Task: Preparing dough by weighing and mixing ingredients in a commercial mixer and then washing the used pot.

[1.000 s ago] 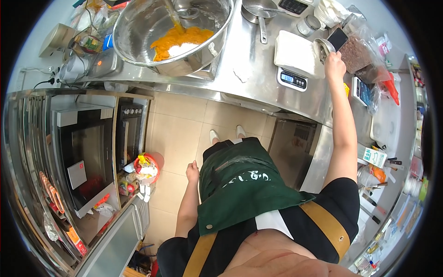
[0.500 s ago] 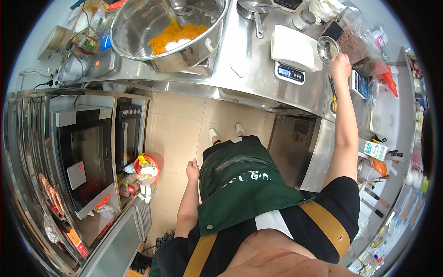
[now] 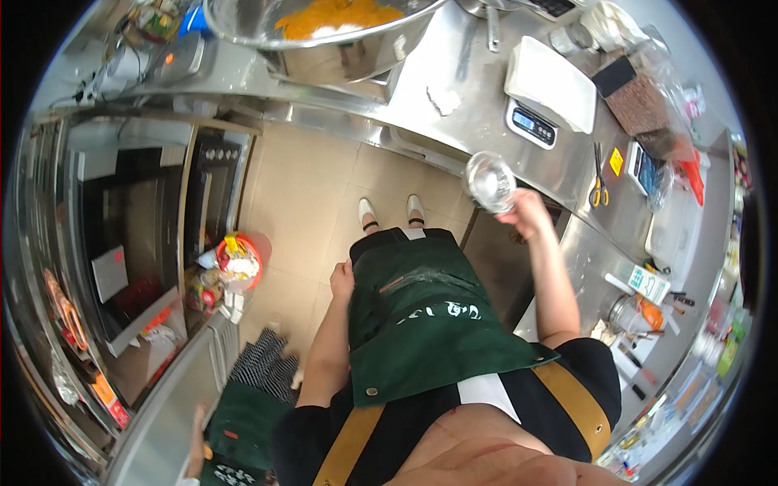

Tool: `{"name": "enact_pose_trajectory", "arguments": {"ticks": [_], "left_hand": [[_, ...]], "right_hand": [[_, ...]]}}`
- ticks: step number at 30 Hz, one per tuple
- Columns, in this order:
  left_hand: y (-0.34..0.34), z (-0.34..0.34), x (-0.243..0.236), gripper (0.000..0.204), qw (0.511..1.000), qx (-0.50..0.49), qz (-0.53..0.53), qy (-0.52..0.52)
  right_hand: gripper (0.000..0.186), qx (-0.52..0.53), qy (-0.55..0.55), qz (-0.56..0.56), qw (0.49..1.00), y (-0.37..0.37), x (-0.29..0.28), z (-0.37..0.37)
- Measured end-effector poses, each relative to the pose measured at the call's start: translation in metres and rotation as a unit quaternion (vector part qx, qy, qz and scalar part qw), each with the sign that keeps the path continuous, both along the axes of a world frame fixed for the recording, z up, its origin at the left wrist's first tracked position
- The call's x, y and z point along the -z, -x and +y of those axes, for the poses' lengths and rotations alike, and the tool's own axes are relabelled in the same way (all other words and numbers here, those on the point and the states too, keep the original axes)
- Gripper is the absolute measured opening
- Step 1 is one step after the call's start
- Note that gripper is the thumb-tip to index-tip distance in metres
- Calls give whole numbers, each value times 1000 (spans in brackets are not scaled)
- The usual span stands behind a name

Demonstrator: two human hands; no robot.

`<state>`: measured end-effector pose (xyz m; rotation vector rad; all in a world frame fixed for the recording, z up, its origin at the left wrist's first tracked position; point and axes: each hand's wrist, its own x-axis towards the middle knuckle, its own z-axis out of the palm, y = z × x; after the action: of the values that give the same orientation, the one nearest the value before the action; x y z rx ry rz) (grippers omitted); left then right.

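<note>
And here's the right hand (image 3: 528, 215) gripping one side of a shiny, silvery round bowl (image 3: 490, 181) by the front edge of the grey steel bench (image 3: 478, 121), where a bump could jolt that one-sided hold loose, the left hand (image 3: 343, 279) half-curled, contents impossible to tell.

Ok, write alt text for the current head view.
A person's right hand holds a small shiny bowl by a steel counter, while the left hand is beside their green apron. The counter holds a white tub on a digital scale, scissors and a large metal bowl of orange mixture. Another person shows at lower left.
</note>
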<state>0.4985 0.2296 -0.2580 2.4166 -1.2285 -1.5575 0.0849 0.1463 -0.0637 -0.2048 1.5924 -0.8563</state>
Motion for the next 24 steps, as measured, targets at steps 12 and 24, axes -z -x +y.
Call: {"name": "enact_pose_trajectory", "arguments": {"ticks": [12,24], "left_hand": [[69,11,76,28,964,117,-171,167],[75,33,105,18,964,-6,-92,249]], "right_hand": [[22,-73,-107,223,966,32,304,-130],[21,-391,-100,705,582,32,467,-235]]}}
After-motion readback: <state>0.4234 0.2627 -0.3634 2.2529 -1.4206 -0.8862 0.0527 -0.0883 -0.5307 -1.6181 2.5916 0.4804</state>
